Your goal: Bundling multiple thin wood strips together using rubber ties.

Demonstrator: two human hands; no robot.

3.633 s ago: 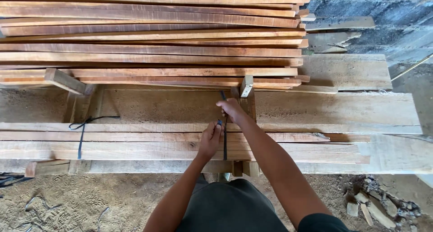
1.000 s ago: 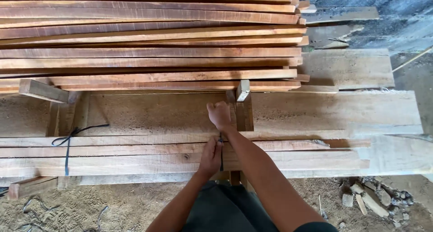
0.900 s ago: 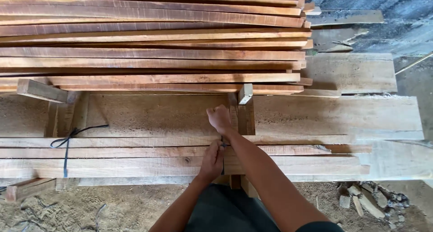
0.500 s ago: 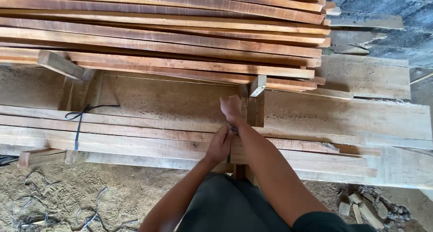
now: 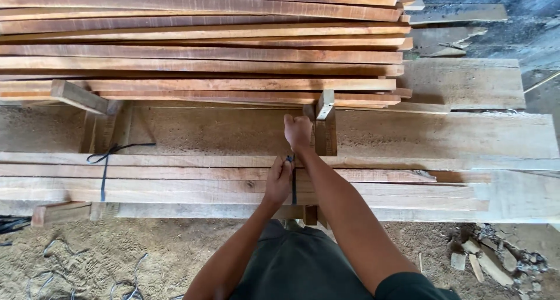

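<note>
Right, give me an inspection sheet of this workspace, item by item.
Surface: wide sawdust-covered plank under the work, on wooden supports.
Job's things: bundle of long wooden slats; dark strap runs across it at the hands.
Clutter: tied strap with loose ends on the bundle's left part; short upright wood block.
Grips: left hand pinches the strap on the bundle; right hand fisted beyond it, what it grips is hidden.
Cables: nothing seen; only strap offcuts on the ground.
Surroundings: tall stack of slats behind, sawdust floor, rubble at right.
</note>
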